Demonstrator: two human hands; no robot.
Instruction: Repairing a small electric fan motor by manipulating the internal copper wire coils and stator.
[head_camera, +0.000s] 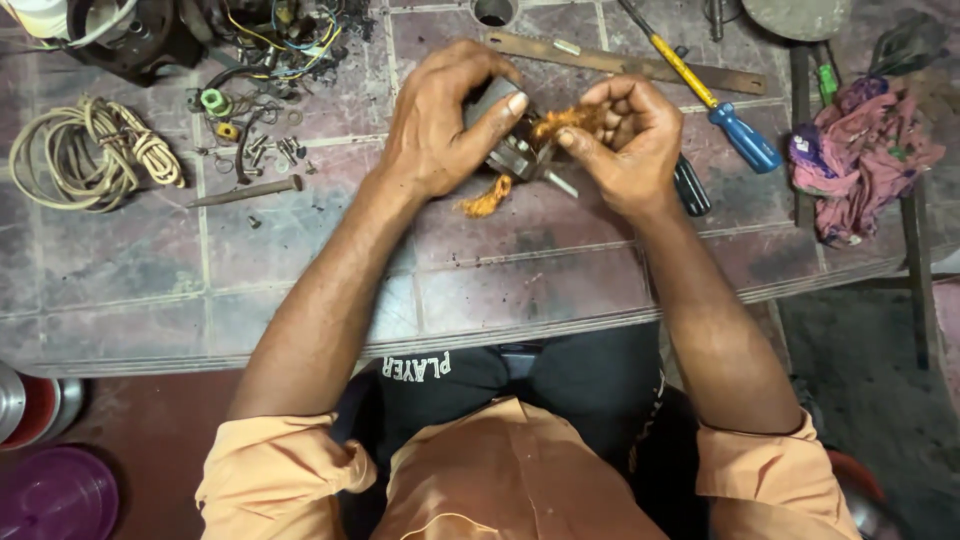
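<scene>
Grimy pinkish stone tiles form the desk (120, 270), gritty with dust. Over its middle the left hand (440, 125) wraps a closed grip around a small grey metal motor part (510, 150) (blocky, with a stub shaft), while the right hand (625, 135) pinches shut on frizzy copper wire (565, 120) trailing from it. Nearby lie a coiled cream cord (90, 155), a blue-handled screwdriver (745, 140) and a crumpled pink rag (860, 150).

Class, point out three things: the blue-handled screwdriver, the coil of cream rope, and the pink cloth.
blue-handled screwdriver (745, 138), head view, on its blue handle.
coil of cream rope (90, 155), head view, on the bundled loops.
pink cloth (860, 155), head view, on its crumpled middle.
</scene>
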